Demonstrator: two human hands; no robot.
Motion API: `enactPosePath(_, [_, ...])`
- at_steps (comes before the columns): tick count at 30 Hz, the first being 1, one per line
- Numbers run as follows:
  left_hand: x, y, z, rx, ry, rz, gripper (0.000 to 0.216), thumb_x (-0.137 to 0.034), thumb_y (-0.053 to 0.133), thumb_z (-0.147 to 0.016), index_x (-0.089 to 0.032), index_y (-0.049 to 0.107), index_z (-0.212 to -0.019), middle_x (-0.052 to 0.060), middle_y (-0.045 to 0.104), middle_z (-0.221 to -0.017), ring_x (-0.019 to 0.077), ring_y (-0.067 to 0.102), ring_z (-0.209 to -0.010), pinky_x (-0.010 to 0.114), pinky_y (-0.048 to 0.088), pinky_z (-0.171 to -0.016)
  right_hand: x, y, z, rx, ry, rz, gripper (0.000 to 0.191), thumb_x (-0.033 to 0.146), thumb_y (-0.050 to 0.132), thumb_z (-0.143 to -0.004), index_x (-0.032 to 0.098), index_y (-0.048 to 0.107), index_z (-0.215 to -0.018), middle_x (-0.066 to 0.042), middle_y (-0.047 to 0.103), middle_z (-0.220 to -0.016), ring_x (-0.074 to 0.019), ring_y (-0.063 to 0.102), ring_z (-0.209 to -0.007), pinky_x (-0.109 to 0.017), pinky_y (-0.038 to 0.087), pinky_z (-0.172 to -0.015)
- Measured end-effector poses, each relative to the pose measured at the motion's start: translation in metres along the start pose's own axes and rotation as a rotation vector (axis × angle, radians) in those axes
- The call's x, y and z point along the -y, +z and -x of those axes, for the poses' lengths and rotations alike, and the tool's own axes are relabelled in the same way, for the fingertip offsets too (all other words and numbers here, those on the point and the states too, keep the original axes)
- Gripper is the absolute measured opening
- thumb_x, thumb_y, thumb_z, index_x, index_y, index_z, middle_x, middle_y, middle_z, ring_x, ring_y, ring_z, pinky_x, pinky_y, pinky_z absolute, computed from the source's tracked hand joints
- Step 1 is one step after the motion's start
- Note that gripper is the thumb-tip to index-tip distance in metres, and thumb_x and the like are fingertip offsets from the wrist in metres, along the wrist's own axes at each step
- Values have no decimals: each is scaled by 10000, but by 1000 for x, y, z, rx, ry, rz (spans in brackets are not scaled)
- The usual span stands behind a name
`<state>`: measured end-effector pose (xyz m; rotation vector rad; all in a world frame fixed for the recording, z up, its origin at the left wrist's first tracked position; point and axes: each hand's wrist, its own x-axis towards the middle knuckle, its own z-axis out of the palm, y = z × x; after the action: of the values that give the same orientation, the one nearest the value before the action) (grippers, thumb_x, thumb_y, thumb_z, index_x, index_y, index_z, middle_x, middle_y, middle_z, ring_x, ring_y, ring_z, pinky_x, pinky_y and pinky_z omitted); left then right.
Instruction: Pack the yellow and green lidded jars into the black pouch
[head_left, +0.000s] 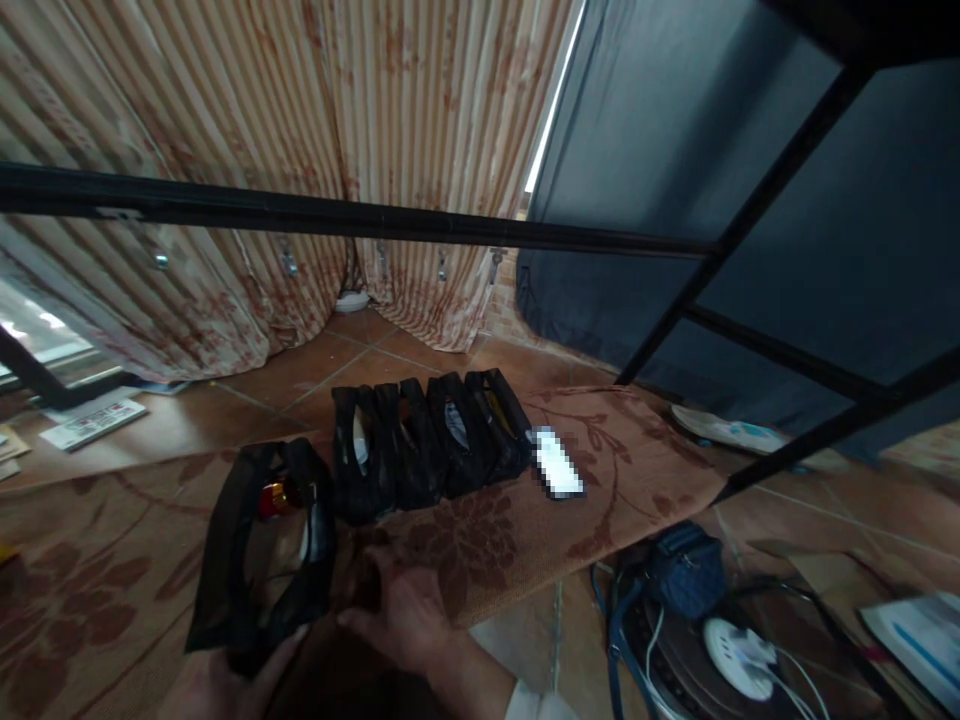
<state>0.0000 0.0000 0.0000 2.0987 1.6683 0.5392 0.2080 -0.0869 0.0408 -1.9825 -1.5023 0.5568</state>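
Head view, nearest first: left hand (217,685) at the bottom edge, cupped under the lower end of a black pouch (225,560), fingertips closed on its rim. Just beside it, right hand (409,615), knuckles up on the woven mat (487,540), thumb toward the pouch's right side; gripping it or merely next to it, impossible to tell in the dark. Pouch lying on the mat's near left part, mouth gaping, a red-and-gold item (276,497) showing at its upper end.

Judging from that: support the floppy base from below, pinch the right wall lightly rather than crush it, and tilt slowly to avoid spilling the shiny item. Lift rather than drag across the weave, probably prone to snagging.

Farther on, a row of four more pouches (427,440), side by side and touching one another, near the open one; leave room to avoid knocking them. At the row's right end, a small white thing (556,462), too blurred to name. Off the mat to the right, a blue bag (686,565) and a white power strip (739,650) among cables. Beyond, a black metal bar (337,215) across the view, with striped curtains (300,120) behind.
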Motion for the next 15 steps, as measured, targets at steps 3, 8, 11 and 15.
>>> enactPosePath(3, [-8,-3,6,43,11,-61,387,-588,524,-686,-217,608,-763,75,611,-665,286,634,-635,353,468,-541,11,7,-9,50,1,83,665,596,676,-670,206,538,-1190,-99,585,-1159,-302,556,-1072,-440,470,-901])
enactPosePath(8, [-6,-2,9,30,43,-129,405,-591,483,-735,-191,535,-768,95,625,-731,296,642,-731,346,463,-593,20,18,-18,79,-75,188,671,697,579,-702,169,580,-1116,-124,556,-1185,-311,536,-1092,-431,461,-916])
enactPosePath(11, [-2,-1,10,3,115,-125,353,-520,490,-773,-180,544,-850,92,630,-763,278,643,-738,328,453,-587,19,23,-20,78,-112,212,642,702,554,-721,184,590,-1097,-106,559,-1164,-296,541,-1068,-422,466,-904])
enactPosePath(15, [-5,-2,13,-45,198,-60,283,-425,522,-806,-194,571,-962,69,646,-789,250,650,-763,308,455,-589,14,27,-17,43,-179,187,448,570,539,-820,212,602,-1081,-76,585,-1075,-243,548,-1038,-370,463,-896])
